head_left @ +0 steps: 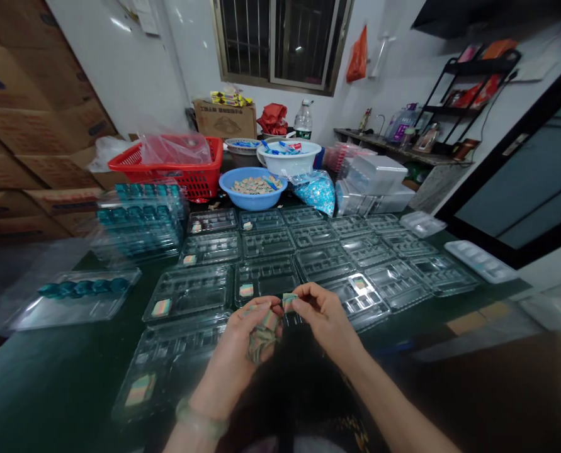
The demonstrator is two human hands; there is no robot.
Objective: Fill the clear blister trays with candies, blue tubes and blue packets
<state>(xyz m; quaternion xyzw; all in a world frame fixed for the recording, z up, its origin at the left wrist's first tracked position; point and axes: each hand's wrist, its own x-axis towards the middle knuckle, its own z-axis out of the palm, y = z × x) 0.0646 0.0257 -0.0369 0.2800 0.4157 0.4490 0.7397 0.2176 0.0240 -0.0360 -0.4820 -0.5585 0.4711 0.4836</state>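
My left hand (247,343) is cupped and closed round a bunch of small striped pastel erasers (261,336). My right hand (320,311) pinches one striped eraser (288,300) at its fingertips, right beside the left hand. Both hands hover over the near row of clear plastic compartment trays (192,289) laid out in a grid on the dark green table. Several trays hold one striped eraser (162,307) each in a compartment; another eraser (140,389) lies in the nearest left tray.
A blue bowl (252,187) of small pieces, a white bowl (289,157) and a red basket (176,165) stand at the back. Stacked trays with teal items (138,217) sit at left, clear boxes (374,179) at right. Cardboard boxes (29,126) line the left wall.
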